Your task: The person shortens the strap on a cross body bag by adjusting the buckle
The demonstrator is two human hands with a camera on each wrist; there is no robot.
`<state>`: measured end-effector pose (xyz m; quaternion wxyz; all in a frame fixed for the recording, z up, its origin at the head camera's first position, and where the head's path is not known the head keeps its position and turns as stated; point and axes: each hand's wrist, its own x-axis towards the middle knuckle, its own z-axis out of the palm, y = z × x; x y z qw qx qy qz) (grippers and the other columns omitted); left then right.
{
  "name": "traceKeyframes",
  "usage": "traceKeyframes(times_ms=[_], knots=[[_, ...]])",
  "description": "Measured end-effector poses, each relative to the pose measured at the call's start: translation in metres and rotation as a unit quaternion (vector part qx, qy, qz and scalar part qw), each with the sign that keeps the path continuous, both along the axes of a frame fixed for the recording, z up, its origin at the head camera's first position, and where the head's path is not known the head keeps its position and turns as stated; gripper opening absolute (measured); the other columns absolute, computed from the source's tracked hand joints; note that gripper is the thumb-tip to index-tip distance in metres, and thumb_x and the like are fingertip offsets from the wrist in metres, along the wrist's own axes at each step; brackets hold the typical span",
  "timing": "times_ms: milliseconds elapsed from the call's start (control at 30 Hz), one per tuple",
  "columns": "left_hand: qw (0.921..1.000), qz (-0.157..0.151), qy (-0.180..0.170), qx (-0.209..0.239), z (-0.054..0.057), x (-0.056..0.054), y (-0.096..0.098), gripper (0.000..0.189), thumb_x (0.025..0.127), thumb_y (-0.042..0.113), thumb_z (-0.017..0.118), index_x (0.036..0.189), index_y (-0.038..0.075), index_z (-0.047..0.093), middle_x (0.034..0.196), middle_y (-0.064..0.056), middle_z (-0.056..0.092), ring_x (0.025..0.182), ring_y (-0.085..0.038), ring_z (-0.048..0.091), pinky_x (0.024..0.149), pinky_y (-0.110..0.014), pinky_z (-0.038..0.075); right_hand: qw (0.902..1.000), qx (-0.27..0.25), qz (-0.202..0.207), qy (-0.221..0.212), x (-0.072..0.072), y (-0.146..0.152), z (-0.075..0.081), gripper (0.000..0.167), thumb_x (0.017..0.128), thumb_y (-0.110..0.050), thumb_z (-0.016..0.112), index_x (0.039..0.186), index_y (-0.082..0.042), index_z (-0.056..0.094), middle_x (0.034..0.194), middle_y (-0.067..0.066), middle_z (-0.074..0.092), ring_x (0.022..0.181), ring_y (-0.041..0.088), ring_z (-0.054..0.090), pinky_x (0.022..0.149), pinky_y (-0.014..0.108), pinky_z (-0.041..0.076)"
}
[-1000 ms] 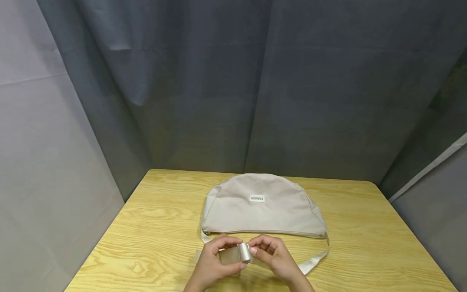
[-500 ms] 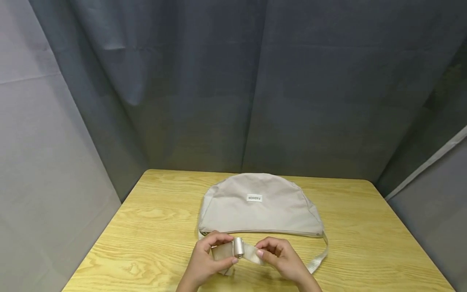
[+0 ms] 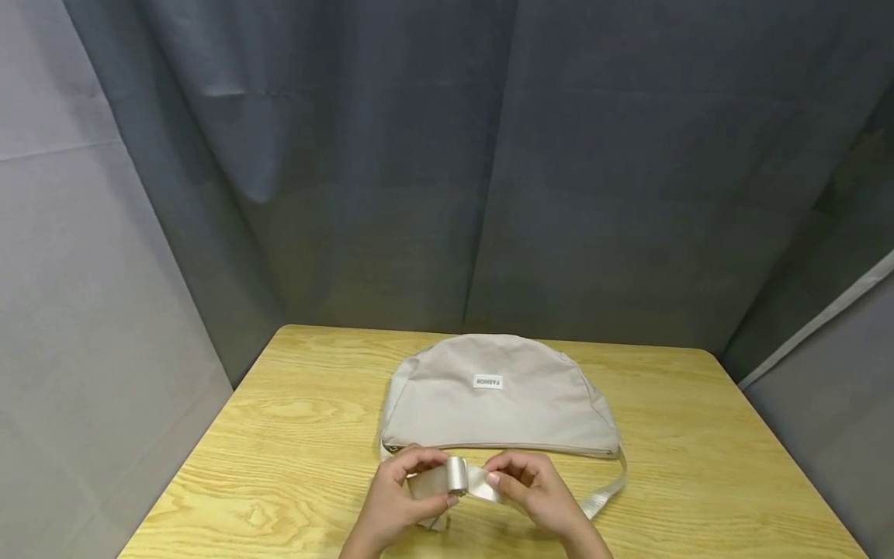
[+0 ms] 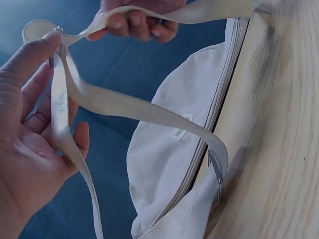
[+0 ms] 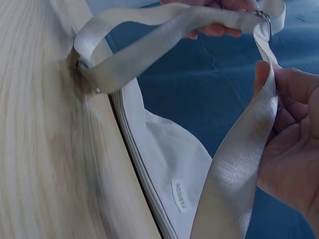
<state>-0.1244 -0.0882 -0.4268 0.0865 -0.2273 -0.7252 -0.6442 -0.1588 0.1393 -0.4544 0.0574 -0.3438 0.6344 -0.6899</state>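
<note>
A beige shoulder bag (image 3: 503,419) with a small "FASHION" label lies on the table, its zipped edge facing me. Its webbing strap (image 3: 482,484) is lifted in front of it and forms a small loop at a metal slider buckle (image 5: 268,22). My left hand (image 3: 396,501) pinches the strap at the buckle between thumb and fingers. Just right of the loop, my right hand (image 3: 536,493) pinches the strap between thumb and index finger. In the left wrist view a metal ring (image 4: 216,174) joins the strap to the bag's end. The looped webbing partly hides the buckle in the head view.
The wood-grain table (image 3: 293,435) extends on both sides of the bag. A dark grey curtain (image 3: 377,171) hangs behind it, with lighter fabric panels (image 3: 91,310) at the left and right.
My right hand has moved rightward from the buckle, and a short stretch of strap now shows between the hands. My left hand has shifted slightly left, still pinching the strap.
</note>
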Motion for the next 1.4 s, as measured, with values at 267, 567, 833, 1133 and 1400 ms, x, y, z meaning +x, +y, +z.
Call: traceKeyframes(times_ms=[267, 567, 833, 1133, 1400], knots=[[0.9999, -0.012, 0.0, -0.01, -0.002, -0.002, 0.004, 0.037, 0.069, 0.003, 0.081, 0.103, 0.007, 0.067, 0.094, -0.001, 0.065, 0.084, -0.02, 0.057, 0.072, -0.034, 0.045, 0.999, -0.025, 0.016, -0.034, 0.0, -0.012, 0.002, 0.013, 0.091, 0.005, 0.052, 0.096, 0.015, 0.057, 0.092, 0.003, 0.066, 0.078, 0.011, 0.06, 0.066, 0.027, 0.051], [0.997, -0.027, -0.072, -0.009, 0.001, -0.003, 0.006, 0.041, 0.068, 0.004, 0.081, 0.106, 0.006, 0.066, 0.099, -0.002, 0.064, 0.088, -0.021, 0.057, 0.076, -0.033, 0.046, 0.9985, -0.027, 0.015, -0.046, 0.0, -0.014, 0.001, 0.014, 0.092, 0.005, 0.051, 0.098, 0.016, 0.056, 0.093, 0.003, 0.066, 0.081, 0.013, 0.061, 0.069, 0.028, 0.051], [0.9963, -0.021, -0.083, -0.002, 0.003, -0.001, 0.005, 0.04, 0.067, 0.003, 0.081, 0.104, 0.007, 0.065, 0.099, -0.002, 0.065, 0.085, -0.022, 0.058, 0.074, -0.032, 0.045, 0.9979, 0.012, 0.029, -0.056, -0.002, -0.003, -0.002, 0.022, 0.093, 0.002, 0.052, 0.109, 0.017, 0.052, 0.102, 0.01, 0.064, 0.088, 0.015, 0.062, 0.073, 0.03, 0.052], [0.9978, -0.006, -0.065, -0.006, 0.0, -0.002, 0.0, 0.04, 0.064, 0.006, 0.084, 0.101, 0.008, 0.066, 0.095, -0.003, 0.065, 0.082, -0.017, 0.058, 0.071, -0.029, 0.046, 0.9954, 0.078, -0.007, -0.055, -0.002, 0.013, -0.007, 0.022, 0.091, -0.003, 0.057, 0.106, 0.013, 0.058, 0.092, 0.014, 0.064, 0.077, 0.011, 0.059, 0.068, 0.028, 0.05], [0.9981, -0.018, -0.059, -0.002, -0.006, -0.004, -0.001, 0.037, 0.07, 0.003, 0.08, 0.104, 0.006, 0.066, 0.095, -0.007, 0.064, 0.081, -0.019, 0.056, 0.067, -0.029, 0.048, 0.9945, 0.087, 0.001, -0.06, -0.003, 0.011, -0.009, 0.018, 0.092, -0.005, 0.057, 0.101, 0.01, 0.059, 0.09, 0.008, 0.063, 0.074, 0.007, 0.056, 0.064, 0.024, 0.048]])
